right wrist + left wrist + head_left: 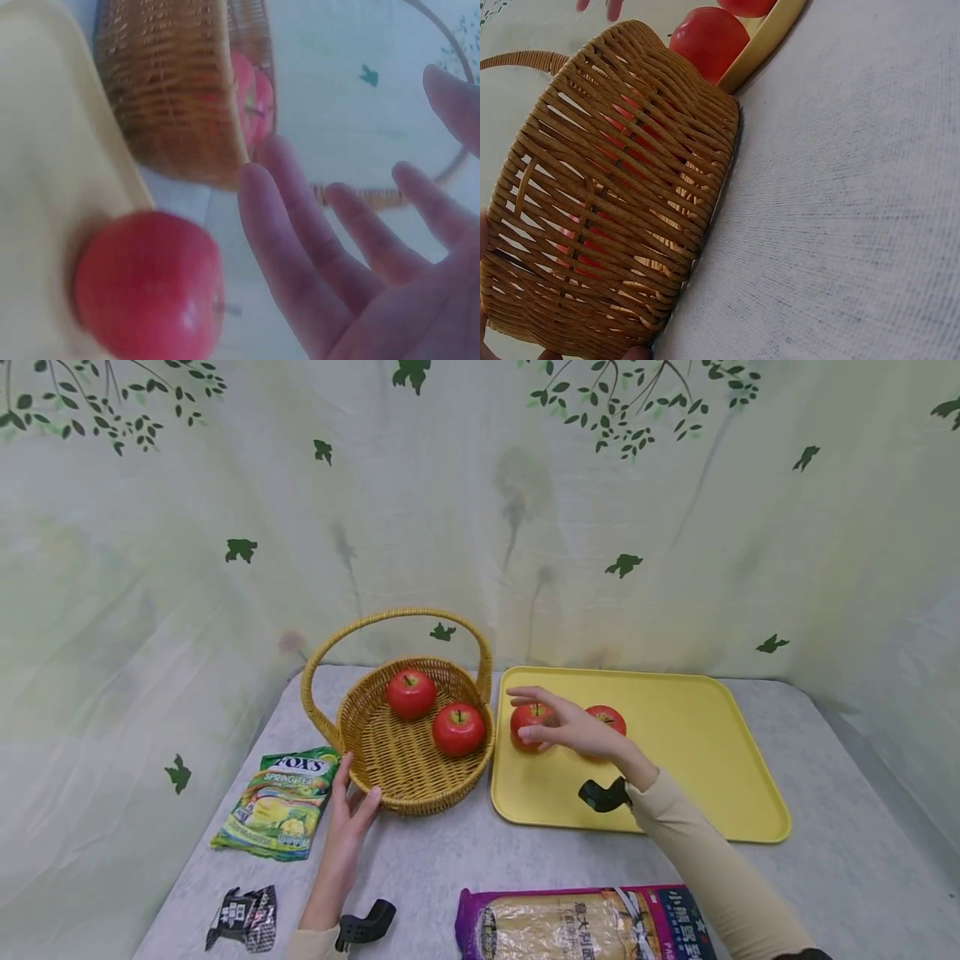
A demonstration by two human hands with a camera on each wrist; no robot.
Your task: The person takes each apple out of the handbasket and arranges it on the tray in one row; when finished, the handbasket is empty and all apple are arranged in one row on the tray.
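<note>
My left hand holds the near left side of a wicker basket, thumb on the front rim and a finger near the handle's base. In the left wrist view, fingertips touch the woven wall. Inside the basket lie two red apples, one farther back and one to the right. Above the yellow tray, my right hand has its fingers spread and nothing in them. Behind it two more apples, left and right, lie partly hidden. The right wrist view shows one apple apart from the fingers.
A green candy bag lies left of the basket, with a small black packet nearer the front. A purple-edged pasta pack lies at the front edge of view. The basket's tall handle arches upward. Behind stands a leaf-printed curtain.
</note>
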